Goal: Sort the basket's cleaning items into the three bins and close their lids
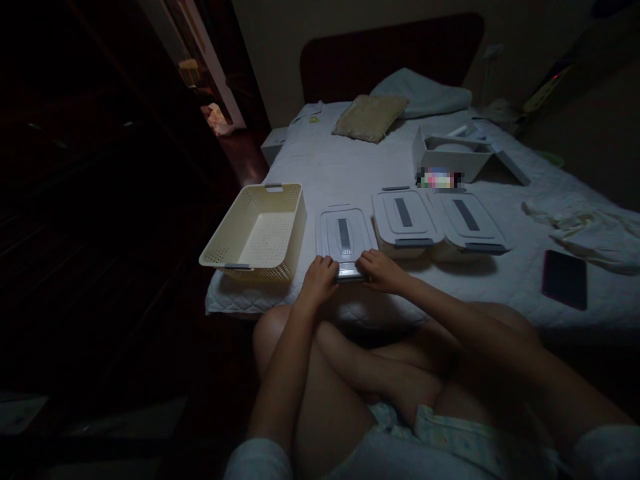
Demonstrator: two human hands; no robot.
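Observation:
A white lidded storage box (345,230) with a grey strip on its lid lies on the bed in front of me. My left hand (323,272) curls its fingers over the left end of the box's near edge. At the right end of that edge, my right hand (374,268) grips in the same way. The fingertips of both hands are partly hidden. Between the hands shows a shiny latch (350,270). Two similar lidded boxes stand to the right, a middle one (406,217) and a right one (467,220), both with grey latches.
A cream perforated basket (273,230) stands left of the boxes, near the bed's edge. Farther back are an open white box (445,157) and a beige cushion (370,117). A dark tablet-like device (565,279) and crumpled cloth (595,233) lie at right on the bed (340,163).

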